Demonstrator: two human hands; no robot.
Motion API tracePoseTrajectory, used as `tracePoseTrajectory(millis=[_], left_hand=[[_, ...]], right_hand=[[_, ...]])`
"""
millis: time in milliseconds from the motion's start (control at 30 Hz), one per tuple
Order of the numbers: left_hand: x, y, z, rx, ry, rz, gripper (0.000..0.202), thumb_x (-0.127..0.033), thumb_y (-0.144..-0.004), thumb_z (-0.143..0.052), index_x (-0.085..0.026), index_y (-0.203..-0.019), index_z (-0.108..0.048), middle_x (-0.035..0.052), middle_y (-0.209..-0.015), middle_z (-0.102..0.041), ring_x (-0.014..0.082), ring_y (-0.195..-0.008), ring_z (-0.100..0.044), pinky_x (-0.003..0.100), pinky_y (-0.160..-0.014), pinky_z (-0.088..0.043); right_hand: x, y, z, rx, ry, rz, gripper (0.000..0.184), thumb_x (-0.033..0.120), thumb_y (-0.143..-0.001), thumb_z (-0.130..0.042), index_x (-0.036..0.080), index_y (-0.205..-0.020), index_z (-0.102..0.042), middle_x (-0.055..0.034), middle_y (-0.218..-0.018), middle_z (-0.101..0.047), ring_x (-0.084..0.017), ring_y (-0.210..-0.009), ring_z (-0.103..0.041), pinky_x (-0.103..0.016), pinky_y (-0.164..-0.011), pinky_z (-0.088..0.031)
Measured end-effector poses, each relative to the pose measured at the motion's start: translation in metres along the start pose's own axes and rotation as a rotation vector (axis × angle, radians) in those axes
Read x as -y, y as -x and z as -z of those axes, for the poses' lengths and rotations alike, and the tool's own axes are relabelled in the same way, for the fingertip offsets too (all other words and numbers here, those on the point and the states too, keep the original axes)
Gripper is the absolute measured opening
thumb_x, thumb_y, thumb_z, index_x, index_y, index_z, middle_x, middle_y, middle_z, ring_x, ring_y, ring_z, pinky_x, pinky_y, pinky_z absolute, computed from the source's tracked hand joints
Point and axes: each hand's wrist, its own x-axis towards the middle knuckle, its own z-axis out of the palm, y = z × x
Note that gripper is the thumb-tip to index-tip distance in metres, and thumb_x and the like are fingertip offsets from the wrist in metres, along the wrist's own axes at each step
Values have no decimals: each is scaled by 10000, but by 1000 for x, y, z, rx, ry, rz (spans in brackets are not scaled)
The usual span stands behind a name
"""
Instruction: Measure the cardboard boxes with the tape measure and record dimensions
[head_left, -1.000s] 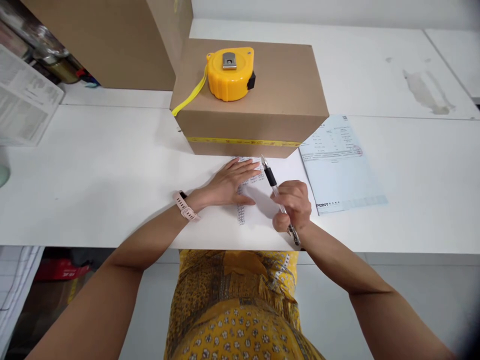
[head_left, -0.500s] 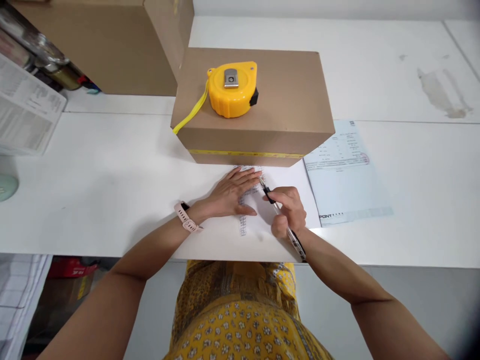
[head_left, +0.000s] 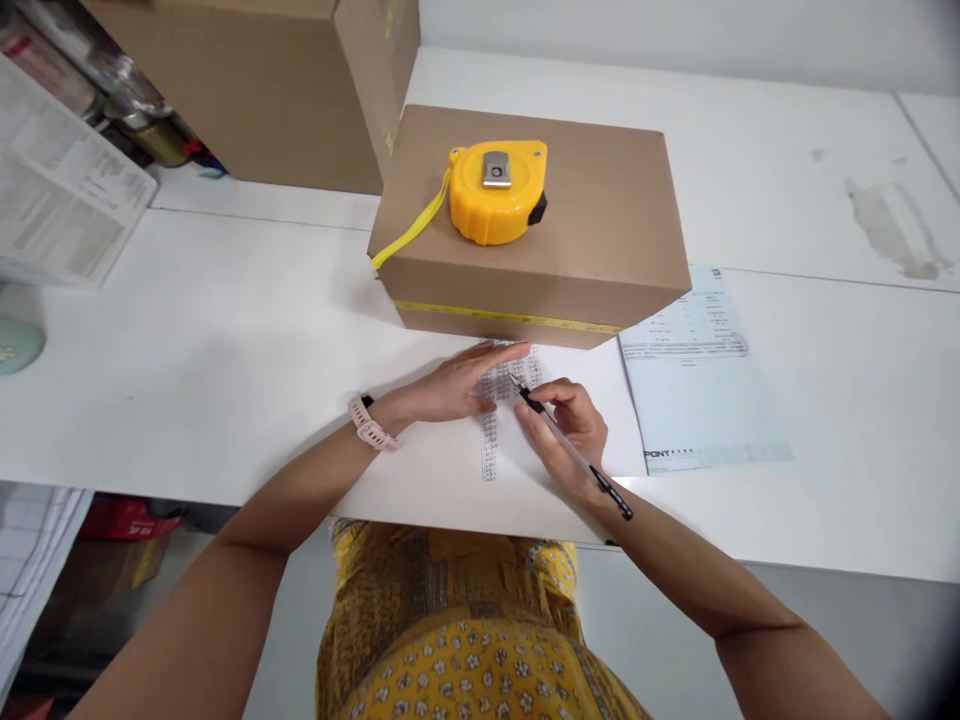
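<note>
My right hand grips a pen with a clear barrel and black grip. Its tip points up and left, over the written part of a white sheet of paper; whether it touches the sheet I cannot tell. Rows of dark handwriting run down the sheet's left side and across its upper part. My left hand rests at the upper left of the sheet, fingers stretched out and thumb apart, holding nothing. A cardboard box stands just beyond both hands, at the sheet's far edge.
A yellow tape measure lies on the box. Right of the sheet is a pale blue printed document. A larger carton stands back left, near a printed white box and a green round object. The white table's front edge lies before me.
My left hand has turned more on edge and lifted somewhat, uncovering more writing. The pen has shifted slightly left and its back end now shows beyond my right hand. The view has tilted.
</note>
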Motion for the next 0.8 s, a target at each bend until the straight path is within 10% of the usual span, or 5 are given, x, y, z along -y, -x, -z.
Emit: tracePoseTrajectory(millis=[200,800], left_hand=[[4,0,-1,-4,72,-26,692,-332,-972,-572,-260,-1612,-317,72,-1679,-366,243,-1557,-326,454,-1268,-298],[1,1,-2,-34,124,-53,723,-107,-900,-533,-259,-1584,-357,58,-1672,-380,222,-1542,-350,427,-1263,-297]], right_hand=[[10,-5,1,90,-91,-286,210,376,-901,-652,226,-805,-540,50,-697,-538,-102,-603,-459,-255,-575,-395],[3,-7,4,165,-67,-197,152,354,-959,-615,241,-868,-569,22,-754,-570,-120,-627,-476,-277,-552,-369]])
